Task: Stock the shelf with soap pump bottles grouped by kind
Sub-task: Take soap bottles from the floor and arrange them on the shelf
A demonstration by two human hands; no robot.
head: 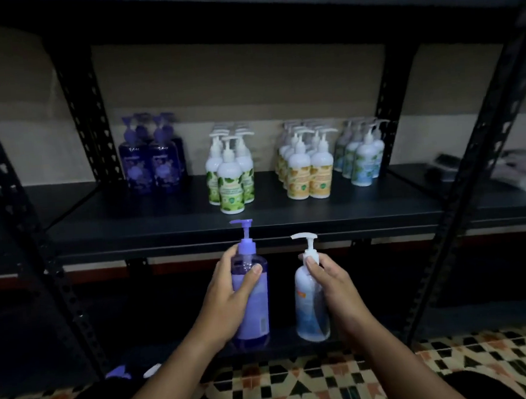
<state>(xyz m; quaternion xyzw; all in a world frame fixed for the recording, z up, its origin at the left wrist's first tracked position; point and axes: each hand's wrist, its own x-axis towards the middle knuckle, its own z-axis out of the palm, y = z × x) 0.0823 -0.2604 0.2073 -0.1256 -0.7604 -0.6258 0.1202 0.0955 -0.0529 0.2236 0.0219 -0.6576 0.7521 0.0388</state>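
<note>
My left hand grips a purple pump bottle around its body, held upright below the shelf's front edge. My right hand holds a white pump bottle with a blue label near its neck, also upright. On the dark shelf stand four groups: purple bottles at the left, green-label white bottles in the middle, yellow-label bottles beside them, and blue-label bottles at the right.
Perforated black uprights frame the shelf bay. Pump tops of other bottles peek out low at the left. A wrapped bundle lies on the neighbouring shelf at the right. Patterned floor tiles run below.
</note>
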